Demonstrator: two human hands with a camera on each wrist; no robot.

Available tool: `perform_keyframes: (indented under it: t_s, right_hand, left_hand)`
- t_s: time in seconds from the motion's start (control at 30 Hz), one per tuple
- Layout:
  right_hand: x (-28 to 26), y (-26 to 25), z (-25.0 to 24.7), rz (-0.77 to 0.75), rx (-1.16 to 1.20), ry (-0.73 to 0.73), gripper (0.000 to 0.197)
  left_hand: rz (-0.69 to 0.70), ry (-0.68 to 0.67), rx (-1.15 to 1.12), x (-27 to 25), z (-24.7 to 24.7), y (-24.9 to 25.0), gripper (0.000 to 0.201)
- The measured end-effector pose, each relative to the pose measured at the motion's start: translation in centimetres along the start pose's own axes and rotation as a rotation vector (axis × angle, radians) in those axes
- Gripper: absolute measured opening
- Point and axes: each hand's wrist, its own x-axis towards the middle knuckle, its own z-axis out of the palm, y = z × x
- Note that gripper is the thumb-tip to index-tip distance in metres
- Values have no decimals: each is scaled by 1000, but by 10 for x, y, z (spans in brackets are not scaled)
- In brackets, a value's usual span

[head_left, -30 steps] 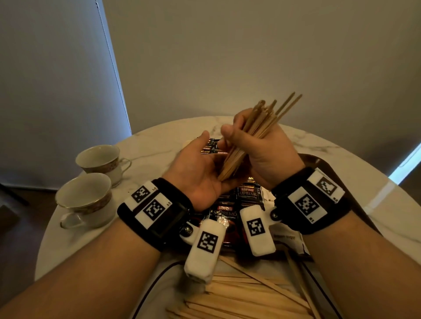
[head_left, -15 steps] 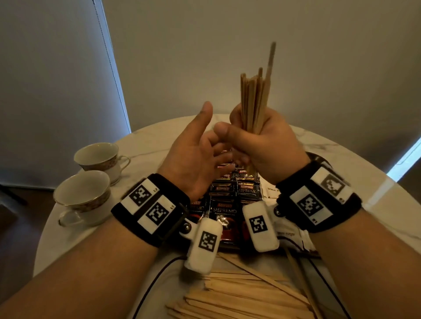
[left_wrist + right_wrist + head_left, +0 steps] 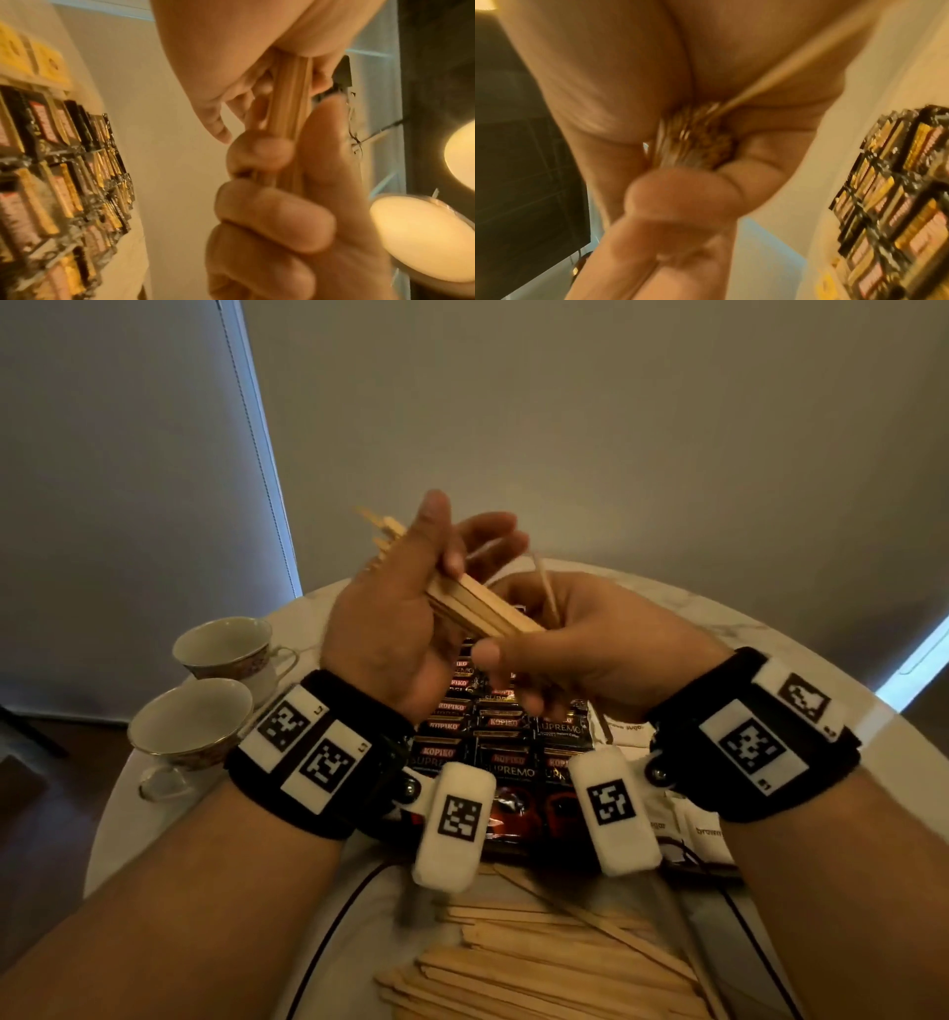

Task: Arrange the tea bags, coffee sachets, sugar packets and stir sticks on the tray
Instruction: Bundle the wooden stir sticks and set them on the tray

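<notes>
A bundle of wooden stir sticks (image 3: 482, 608) lies slanted between both hands, above the table. My left hand (image 3: 462, 546) grips its far end, thumb over the top and fingers curled round it (image 3: 290, 101). My right hand (image 3: 513, 675) grips the near end, which the right wrist view shows end-on (image 3: 690, 140). One single stick (image 3: 544, 588) juts up out of the right hand. Below the hands lie rows of black Kopiko coffee sachets (image 3: 503, 737), with white sugar packets (image 3: 626, 726) to their right. The hands and wrists hide most of the tray.
Several loose stir sticks (image 3: 539, 963) are piled on the round marble table (image 3: 770, 629) at its near edge. Two empty teacups (image 3: 226, 644) (image 3: 190, 721) stand at the left. Yellow packets (image 3: 49, 63) lie beyond the sachets. A black cable (image 3: 334, 932) runs beside the pile.
The bundle stood upright in the right hand; now it is tipped over to the left and lower. The left hand, open before, has taken hold of its far end.
</notes>
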Motion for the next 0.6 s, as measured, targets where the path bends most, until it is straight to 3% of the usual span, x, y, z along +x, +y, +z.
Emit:
perform_keyframes:
  t_s: [0.07,0.13,0.23,0.33,0.43,0.6]
  right_hand:
    - [-1,-2,-1,-63,5,109,33]
    - [-1,-3,4,-87,-61,122,24]
    - [1,-3,12,23,-240,153,36]
    - [7,1,5,96,-239,328,42]
    - [8,-1,-7,7,-156,517,37]
    - [2,-12,-2,-151,-312,380,29]
  left_hand:
    - [47,80,-103,5,-5,5,49]
    - [73,127,-130,7,-6,7,47]
    - [69,185,-99,5,-3,6,45]
    - [85,272,-145,4,-1,7,46]
    - [102,346,-173,6,-1,7,46]
    - [99,308,-52,5,6,-3,41]
